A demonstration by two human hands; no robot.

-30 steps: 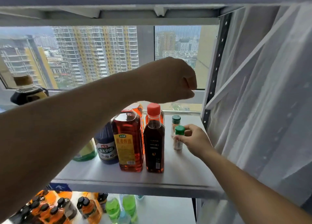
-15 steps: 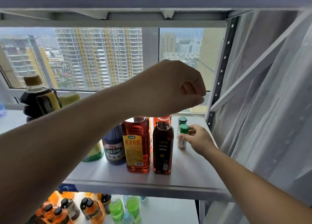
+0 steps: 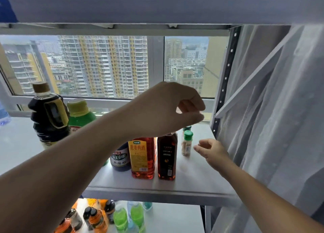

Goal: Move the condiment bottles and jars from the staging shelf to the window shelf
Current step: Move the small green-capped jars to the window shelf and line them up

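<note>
Placing looks finished: spice jar stands near the shelf's right rear corner, right hand relaxed just beside it, holding nothing; left hand curled, empty. Next calls for fetching another bottle.

— Where does the small green-capped spice jar stand?
— On the grey metal shelf, far right, with a second green-capped jar directly behind it. The right hand is just to its right, apart from it.
— And to its left?
— The square dark-brown bottle, then the amber yellow-labelled bottle just beside it, then the round dark vinegar bottle set slightly back. Well left stands the black handled jug, the green yellow-capped bottle at its right. The left hand is above the row.
</note>
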